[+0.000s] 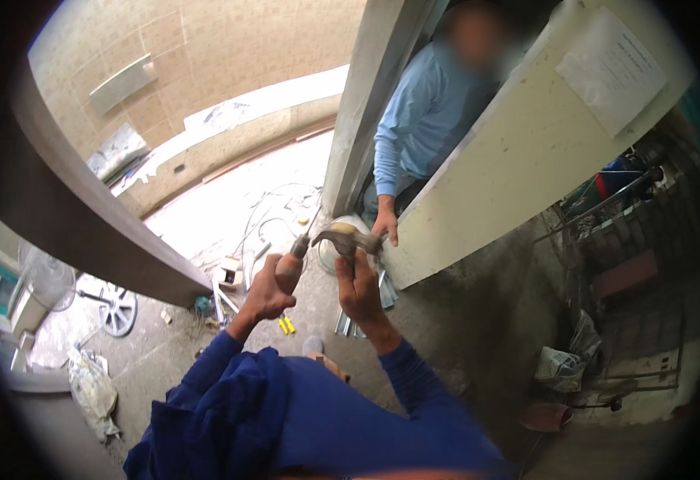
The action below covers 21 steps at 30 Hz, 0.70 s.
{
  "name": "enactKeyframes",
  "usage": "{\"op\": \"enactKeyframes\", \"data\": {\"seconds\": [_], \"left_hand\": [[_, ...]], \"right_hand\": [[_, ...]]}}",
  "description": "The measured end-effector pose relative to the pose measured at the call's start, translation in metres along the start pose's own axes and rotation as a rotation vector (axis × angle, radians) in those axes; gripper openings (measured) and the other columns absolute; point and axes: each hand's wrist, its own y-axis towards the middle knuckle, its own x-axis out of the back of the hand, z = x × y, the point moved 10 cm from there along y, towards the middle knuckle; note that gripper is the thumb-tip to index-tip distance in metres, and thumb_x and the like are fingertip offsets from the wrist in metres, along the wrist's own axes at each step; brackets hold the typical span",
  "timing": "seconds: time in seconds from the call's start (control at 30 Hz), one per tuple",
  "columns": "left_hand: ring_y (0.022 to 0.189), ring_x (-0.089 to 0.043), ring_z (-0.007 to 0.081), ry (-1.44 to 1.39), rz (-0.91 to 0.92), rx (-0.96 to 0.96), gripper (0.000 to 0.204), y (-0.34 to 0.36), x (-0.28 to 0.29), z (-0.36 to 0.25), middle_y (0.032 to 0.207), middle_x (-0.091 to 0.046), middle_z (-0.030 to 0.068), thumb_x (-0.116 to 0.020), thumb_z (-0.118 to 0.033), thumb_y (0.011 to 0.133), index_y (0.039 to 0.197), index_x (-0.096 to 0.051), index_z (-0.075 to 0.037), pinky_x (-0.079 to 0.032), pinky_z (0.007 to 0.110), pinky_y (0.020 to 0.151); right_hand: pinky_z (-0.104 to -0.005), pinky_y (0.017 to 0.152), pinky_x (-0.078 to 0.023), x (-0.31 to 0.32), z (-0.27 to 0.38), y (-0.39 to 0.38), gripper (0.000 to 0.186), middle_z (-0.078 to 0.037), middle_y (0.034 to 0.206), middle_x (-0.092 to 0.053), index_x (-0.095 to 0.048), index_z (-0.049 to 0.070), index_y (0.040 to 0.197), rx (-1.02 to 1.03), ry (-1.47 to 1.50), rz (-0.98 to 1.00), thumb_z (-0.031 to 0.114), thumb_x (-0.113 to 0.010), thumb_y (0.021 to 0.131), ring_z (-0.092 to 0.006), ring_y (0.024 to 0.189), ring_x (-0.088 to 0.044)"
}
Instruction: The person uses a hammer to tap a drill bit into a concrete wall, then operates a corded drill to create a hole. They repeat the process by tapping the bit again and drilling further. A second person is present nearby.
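Drill (288, 272) clasped in the left hand (266, 293), I see its long axis slant up-right toward the hammer (345, 238), whose head sits just beyond the gripping right hand (360, 296).

A beige tiled wall (230, 72) stands brightly lit; the rough grey concrete floor (466, 336) darkens rightward, perhaps merely shaded.

Floor (154, 360): grey concrete, dusty. Beyond left hand (270, 290): loose pale cables (255, 210). Just left of it: small open box (228, 274). Well left: spoked fan base (118, 310), whitish sack (94, 388). Between hands, toward body: yellow strips (286, 325). Beneath right hand (359, 294): metal channels (387, 290), partly hidden. Far right: crumpled bag (559, 366), reddish bucket (546, 418).
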Motion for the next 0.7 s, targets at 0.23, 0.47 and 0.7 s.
{"op": "enactKeyframes", "data": {"seconds": [0.23, 0.47, 0.7], "left_hand": [[0.101, -0.062, 0.0245, -0.355, -0.009, 0.075, 0.090, -0.008, -0.016, 0.042, 0.114, -0.058, 0.0102, -0.090, -0.013, 0.060, 0.138, -0.045, -0.007, -0.055, 0.041, 0.088], [0.111, -0.062, 0.0222, -0.393, -0.037, -0.024, 0.093, -0.012, -0.020, 0.050, 0.120, -0.060, 0.0079, -0.093, -0.011, 0.059, 0.140, -0.048, -0.005, -0.053, 0.038, 0.099], [0.085, -0.070, 0.0203, -0.858, -0.037, 0.119, 0.058, -0.001, 0.008, 0.056, 0.101, -0.066, 0.0079, -0.079, 0.002, 0.076, 0.128, -0.055, -0.004, -0.060, 0.034, 0.074]], "right_hand": [[-0.0282, 0.055, -0.045, 0.044, -0.078, -0.002, 0.030, -0.001, 0.071, -0.056, -0.060, 0.006, 0.102, -0.346, 0.228, -0.046, 0.031, -0.055, 0.117, -0.0095, 0.058, -0.057], [-0.0315, 0.042, -0.041, 0.059, -0.142, 0.028, 0.037, 0.002, 0.066, -0.052, -0.058, 0.009, 0.094, -0.524, 0.389, -0.065, 0.040, -0.062, 0.114, -0.0092, 0.046, -0.051], [-0.0368, 0.047, -0.046, 0.066, -0.179, 0.062, 0.043, -0.004, 0.069, -0.060, -0.060, 0.007, 0.086, -0.648, 0.248, -0.107, 0.043, -0.066, 0.110, -0.0173, 0.051, -0.057]]}}
